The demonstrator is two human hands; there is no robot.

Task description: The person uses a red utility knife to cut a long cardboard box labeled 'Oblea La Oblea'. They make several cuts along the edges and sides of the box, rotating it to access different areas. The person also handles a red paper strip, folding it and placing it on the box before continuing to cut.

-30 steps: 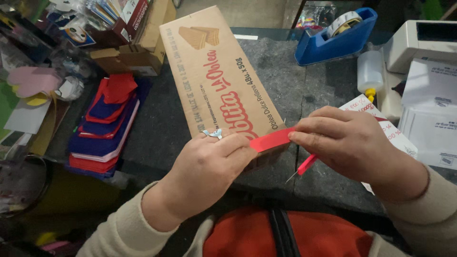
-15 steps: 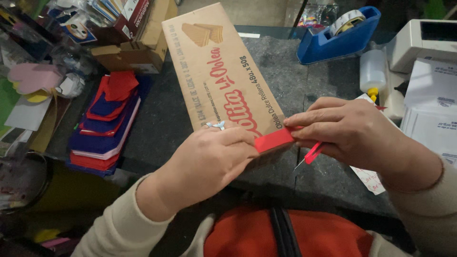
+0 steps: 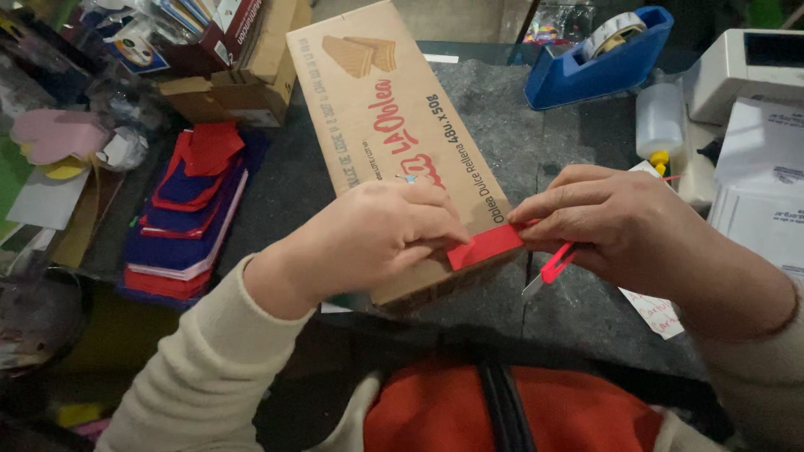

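Both my hands hold a small red paper strip [image 3: 486,246] between them, just above the near end of a long flat cardboard box [image 3: 381,125] lying on the dark table. My left hand [image 3: 377,234] pinches the strip's left end with its fingers closed over it. The strip's right end is gripped by my right hand [image 3: 603,222], which also carries a small red-handled cutter [image 3: 548,269] whose blade points down and left below the fingers.
A stack of red and blue cut paper shapes [image 3: 188,213] lies at the left. A blue tape dispenser [image 3: 599,54] and a white glue bottle [image 3: 657,121] stand at the back right, near white papers [image 3: 762,192]. Cardboard boxes [image 3: 239,79] crowd the back left.
My hands have drawn slightly closer over the red strip and shifted a little toward the box's near end. The cutter stays tucked under my right hand.
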